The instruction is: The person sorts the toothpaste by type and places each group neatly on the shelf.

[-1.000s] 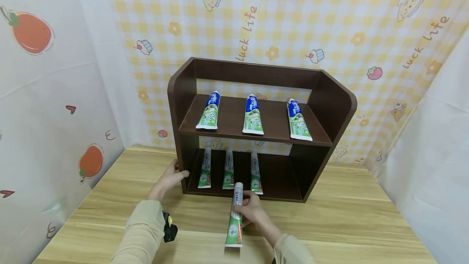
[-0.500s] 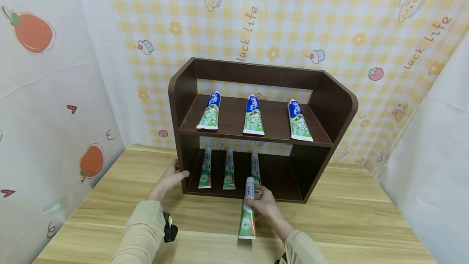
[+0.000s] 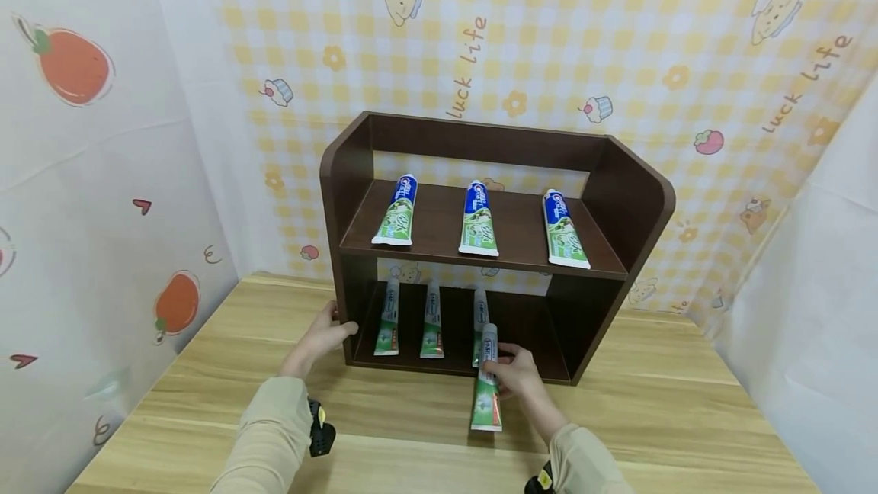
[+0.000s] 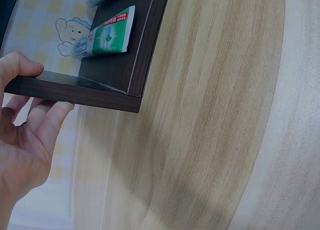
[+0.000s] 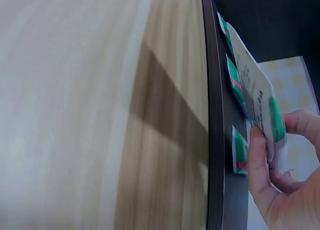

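My right hand [image 3: 520,373] pinches a green and silver-grey toothpaste tube [image 3: 487,399] near its capped end, thumb on one side and fingers on the other. The tube overlaps the front of the lower shelf, cap toward the back and flat end toward me. In the right wrist view its printed back [image 5: 255,84] faces the camera. My left hand [image 3: 322,338] grips the left side panel [image 4: 95,95] of the dark brown shelf unit [image 3: 439,212], thumb inside and fingers outside. On the lower board lie three matching tubes [image 3: 432,326]; the held one partly covers the rightmost.
Three blue and green toothpaste tubes [image 3: 478,219] lie spaced out on the upper board. The unit stands on a wooden table [image 3: 658,402], in front of a yellow checked cloth [image 3: 425,59]. White patterned cloth [image 3: 123,250] hangs at the left.
My right hand has carried the tube to the right and slightly forward, from before the middle lower tube to before the rightmost one. My left hand keeps its grip on the side panel.
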Available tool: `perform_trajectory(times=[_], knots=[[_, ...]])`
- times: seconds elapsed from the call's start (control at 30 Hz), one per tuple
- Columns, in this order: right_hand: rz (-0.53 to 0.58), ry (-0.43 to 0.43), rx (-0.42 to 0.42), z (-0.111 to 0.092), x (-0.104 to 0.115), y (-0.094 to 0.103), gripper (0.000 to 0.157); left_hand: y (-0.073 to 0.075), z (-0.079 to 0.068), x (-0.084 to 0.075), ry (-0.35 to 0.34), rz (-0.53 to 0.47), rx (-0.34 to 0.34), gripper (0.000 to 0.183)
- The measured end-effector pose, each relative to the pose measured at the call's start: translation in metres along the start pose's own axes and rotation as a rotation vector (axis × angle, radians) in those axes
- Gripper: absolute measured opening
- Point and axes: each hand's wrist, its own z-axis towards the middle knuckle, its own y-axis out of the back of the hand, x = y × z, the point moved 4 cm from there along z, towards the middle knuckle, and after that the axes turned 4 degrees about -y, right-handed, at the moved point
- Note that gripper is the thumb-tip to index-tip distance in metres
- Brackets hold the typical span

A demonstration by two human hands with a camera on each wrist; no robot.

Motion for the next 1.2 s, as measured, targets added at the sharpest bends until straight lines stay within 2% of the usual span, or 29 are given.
perform_trajectory(times=[0.2,0.33,0.47,0.6,0.77,1.0,1.2], knots=[[0.084,0.039,-0.025,0.006,-0.004,0.013,0.053,0.000,-0.001,-0.001,0.005,-0.005,0.010,0.039],[0.094,0.053,-0.060,0.011,-0.003,0.020,0.051,0.001,0.000,-0.001,0.000,-0.016,0.017,0.043],[0.052,0.000,-0.124,0.017,-0.002,0.029,0.049,0.001,0.001,0.001,0.008,-0.010,0.022,0.046],[-0.004,-0.011,-0.178,0.026,-0.005,0.038,0.046,0.001,0.000,0.003,0.021,-0.001,0.022,0.050],[-0.038,0.002,-0.233,0.038,-0.009,0.047,0.043,0.000,0.000,0.003,0.020,0.001,0.019,0.050],[-0.105,0.042,-0.251,0.046,-0.003,0.053,0.042,-0.001,0.000,0.004,0.025,-0.032,0.028,0.058],[-0.180,0.077,-0.277,0.057,-0.001,0.056,0.041,0.000,-0.001,0.002,0.012,-0.019,0.021,0.059]])
